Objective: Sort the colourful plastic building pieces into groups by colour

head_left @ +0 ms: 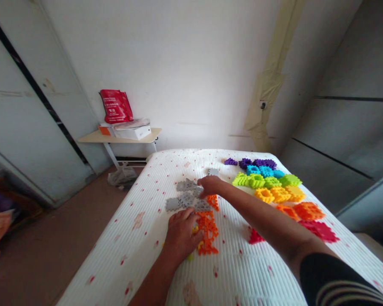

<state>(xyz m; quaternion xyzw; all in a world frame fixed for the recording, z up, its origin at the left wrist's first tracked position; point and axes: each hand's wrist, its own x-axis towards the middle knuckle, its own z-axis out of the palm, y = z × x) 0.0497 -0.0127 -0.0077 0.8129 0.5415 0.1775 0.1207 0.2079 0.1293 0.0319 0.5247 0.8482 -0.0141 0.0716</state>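
Note:
My left hand [181, 232] lies palm down on joined orange tiles [208, 231] on the white bed [140, 238], its fingers pressed flat on them, with a yellow piece showing under the fingertips. My right hand [210, 185] reaches further out. Its fingers are curled down onto a cluster of grey interlocking tiles [187, 196] where they meet the orange ones. One single grey tile [212, 172] lies just beyond that hand.
Rows of sorted tiles run along the bed's right side: purple [255, 163], blue [265, 171], green [266, 181], yellow [279, 194], orange [301, 210], red [319, 230]. A small side table [118, 137] with a red bag and boxes stands by the far wall. Bare floor lies to the left.

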